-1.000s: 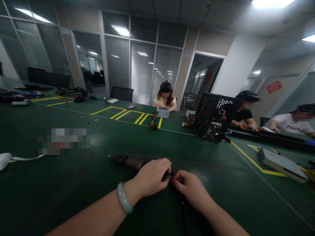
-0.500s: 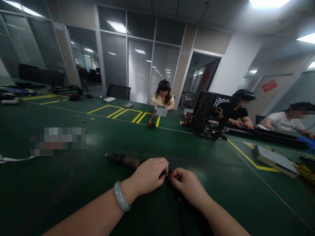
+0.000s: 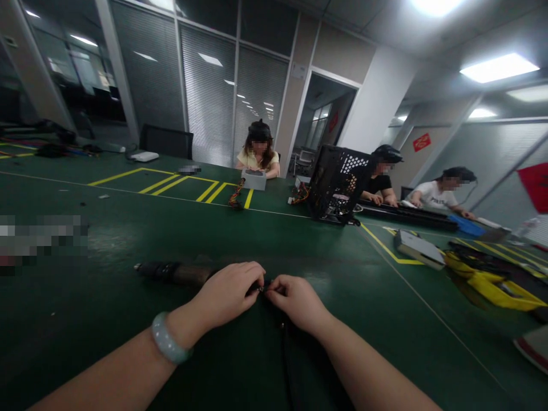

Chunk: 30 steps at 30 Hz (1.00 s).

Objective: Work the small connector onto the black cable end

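Observation:
A dark cylindrical tool, apparently an electric screwdriver (image 3: 175, 273), lies on the green tabletop with its metal tip toward the left. My left hand (image 3: 226, 294), with a pale bangle on the wrist, is closed over the tool's right end, its fingertips bunched together. Facing it, my right hand (image 3: 295, 299) pinches a small dark piece, and a metal glint shows between the two sets of fingertips. From beneath the right hand a black cable (image 3: 286, 365) runs down toward the bottom edge. The exact joint between the fingers is hidden.
Beyond the hands stands a black computer case (image 3: 340, 182). Right of it lie a flat grey metal box (image 3: 418, 248) and a yellow tray (image 3: 505, 291). Across the table a person (image 3: 260, 154) sits behind a grey power supply (image 3: 254, 180); two more people work at right.
The view has turned to the right, so everything sits further left in it. Both hands stay pinched together at the tool's end with little visible change.

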Each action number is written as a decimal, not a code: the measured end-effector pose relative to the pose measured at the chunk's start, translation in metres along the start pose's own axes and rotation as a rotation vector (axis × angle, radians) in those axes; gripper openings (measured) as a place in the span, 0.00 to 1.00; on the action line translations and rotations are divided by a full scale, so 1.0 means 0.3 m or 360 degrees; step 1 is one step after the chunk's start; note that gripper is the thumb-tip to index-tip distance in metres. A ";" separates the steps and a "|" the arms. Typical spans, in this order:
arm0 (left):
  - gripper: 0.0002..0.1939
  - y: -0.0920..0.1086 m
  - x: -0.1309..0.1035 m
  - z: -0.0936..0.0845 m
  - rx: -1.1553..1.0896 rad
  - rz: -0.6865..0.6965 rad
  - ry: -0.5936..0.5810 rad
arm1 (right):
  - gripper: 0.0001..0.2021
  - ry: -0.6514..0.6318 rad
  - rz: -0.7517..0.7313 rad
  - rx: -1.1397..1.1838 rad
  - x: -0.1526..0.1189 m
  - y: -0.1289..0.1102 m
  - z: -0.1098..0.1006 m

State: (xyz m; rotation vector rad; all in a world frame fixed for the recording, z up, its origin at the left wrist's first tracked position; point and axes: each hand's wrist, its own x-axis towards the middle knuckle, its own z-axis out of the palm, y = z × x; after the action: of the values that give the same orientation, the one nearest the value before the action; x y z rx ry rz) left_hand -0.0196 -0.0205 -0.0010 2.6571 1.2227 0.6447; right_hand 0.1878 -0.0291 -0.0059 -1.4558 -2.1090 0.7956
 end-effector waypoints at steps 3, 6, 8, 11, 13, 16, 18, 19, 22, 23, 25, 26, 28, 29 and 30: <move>0.07 0.003 0.000 -0.003 0.0004 0.0001 -0.0012 | 0.06 -0.0013 0.0004 -0.0006 0.001 -0.003 -0.002; 0.07 0.007 0.000 -0.006 0.0011 0.0002 -0.0021 | 0.06 -0.0007 -0.0003 -0.0014 0.001 -0.002 0.000; 0.07 0.009 0.000 -0.007 0.0016 0.0007 -0.0026 | 0.06 0.0002 -0.0004 -0.0007 0.001 0.000 0.001; 0.07 0.010 0.000 -0.007 0.0026 0.0004 -0.0030 | 0.06 -0.0005 -0.0003 0.0028 0.000 -0.001 0.001; 0.07 0.009 0.000 -0.006 0.0032 0.0005 -0.0031 | 0.06 -0.0019 0.0007 0.0044 0.000 -0.003 -0.001; 0.07 0.006 0.000 -0.005 0.0040 0.0003 -0.0013 | 0.06 -0.0027 0.0003 0.0037 0.001 -0.002 -0.004; 0.07 0.003 0.000 -0.003 0.0051 -0.0008 -0.0002 | 0.06 -0.0023 -0.0018 0.0029 0.003 0.003 -0.004; 0.07 0.002 0.001 -0.001 0.0056 -0.0011 -0.0004 | 0.06 -0.0020 -0.0027 0.0029 0.004 0.007 -0.002; 0.06 0.000 0.002 0.001 0.0073 0.0000 -0.0017 | 0.07 -0.0006 -0.0044 0.0022 0.009 0.021 0.004; 0.06 0.000 0.002 0.001 0.0081 0.0009 -0.0017 | 0.07 0.0000 -0.0046 0.0018 0.010 0.024 0.006; 0.05 0.000 0.003 0.000 0.0100 0.0027 -0.0007 | 0.07 0.0004 -0.0044 0.0016 0.012 0.028 0.009; 0.05 0.001 0.003 -0.001 0.0107 0.0034 0.0001 | 0.07 0.0001 -0.0044 0.0019 0.012 0.028 0.009; 0.05 0.003 0.003 -0.003 0.0110 0.0046 0.0007 | 0.07 -0.0007 -0.0049 0.0029 0.011 0.025 0.007; 0.05 0.004 0.002 -0.004 0.0107 0.0048 0.0005 | 0.07 -0.0011 -0.0054 0.0032 0.010 0.023 0.005; 0.05 0.005 0.002 -0.006 0.0105 0.0049 0.0001 | 0.07 -0.0015 -0.0061 0.0032 0.010 0.021 0.004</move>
State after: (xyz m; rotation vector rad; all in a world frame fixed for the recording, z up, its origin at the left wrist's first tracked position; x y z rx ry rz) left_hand -0.0189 -0.0212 0.0013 2.7348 1.2266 0.6205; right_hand 0.1903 -0.0249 -0.0108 -1.3997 -2.1236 0.8083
